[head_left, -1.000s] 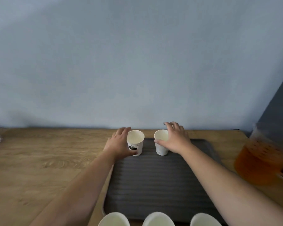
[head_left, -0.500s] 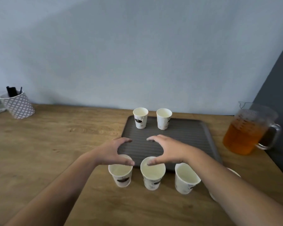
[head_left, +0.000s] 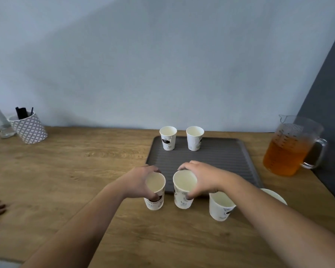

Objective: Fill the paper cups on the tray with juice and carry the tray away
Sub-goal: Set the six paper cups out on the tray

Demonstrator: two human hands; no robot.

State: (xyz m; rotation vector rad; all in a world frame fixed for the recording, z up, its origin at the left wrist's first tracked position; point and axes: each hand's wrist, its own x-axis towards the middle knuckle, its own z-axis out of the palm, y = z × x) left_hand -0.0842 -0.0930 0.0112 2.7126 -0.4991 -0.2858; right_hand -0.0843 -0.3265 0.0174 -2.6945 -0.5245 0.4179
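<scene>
**Entry: two cups in hand, just short of the tray's near edge**

Landmark: grey ribbed tray [head_left: 217, 157], lying flat on the wooden surface [head_left: 75, 171], its long side running left to right.

- Left hand [head_left: 141, 180]: grip closed around a paper cup [head_left: 155, 190], fingers over the far side, thumb on the near side. Cup upright, empty, just off the tray's near-left corner. Whether it is lifted or still resting on the surface cannot be told.
- Right hand [head_left: 203, 178]: grip closed around a second paper cup [head_left: 184, 190], upright, empty, at the tray's near edge, just right of the first cup and apart from it.
- Back-row cups: one [head_left: 168, 138] and another [head_left: 195, 138], both upright and empty, standing at the tray's far edge, left of centre.
- Loose cups: third cup [head_left: 219, 206] on the surface near the tray's near-right corner, partly behind the right forearm; the rim of a fourth [head_left: 275, 194] shows beyond that arm.
- Jug of orange juice [head_left: 290, 147]: right of the tray, handle pointing right, untouched.
- Patterned pot [head_left: 30, 127]: well left of the tray.

Governing relation: open tray floor lies straight ahead of both grips, away from the person. Each cup's long axis is vertical and should stay so. Judgement: loading stage, pouring not begun; the right hand is nearer the jug and the loose cups.
</scene>
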